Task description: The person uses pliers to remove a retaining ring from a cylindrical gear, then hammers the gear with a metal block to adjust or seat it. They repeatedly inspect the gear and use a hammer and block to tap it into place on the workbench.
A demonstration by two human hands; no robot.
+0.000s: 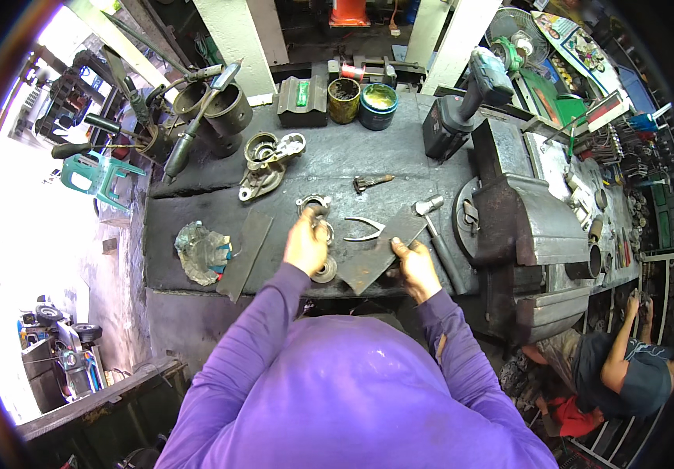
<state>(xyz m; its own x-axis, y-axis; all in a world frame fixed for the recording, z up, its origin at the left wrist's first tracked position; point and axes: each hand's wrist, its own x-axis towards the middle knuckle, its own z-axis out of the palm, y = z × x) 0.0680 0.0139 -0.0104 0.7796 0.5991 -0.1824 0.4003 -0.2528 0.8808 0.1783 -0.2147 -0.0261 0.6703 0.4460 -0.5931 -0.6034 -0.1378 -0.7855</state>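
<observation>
My right hand [418, 270] grips the edge of a dark flat metal plate [376, 258], thumb on top. My left hand [305, 247] is closed, its fingertips at a round metal housing [313, 203]; what they pinch is hidden. Beside that hand lie a metal ring [329, 232] and, nearer me, a small round bearing-like part [325, 271]. Pliers [363, 227] with spread handles lie between my hands, partly against the plate. A hammer [445, 250] rests just right of the plate. Farther back is a small toothed shaft [373, 183].
A cast metal housing [270, 160] and open grease tins [378, 105] sit behind. A cordless power tool [470, 105] stands back right, by a large vise [540, 227]. At left lie a flat bar [245, 254] and a plastic bag [202, 254]. A person [626, 363] crouches far right.
</observation>
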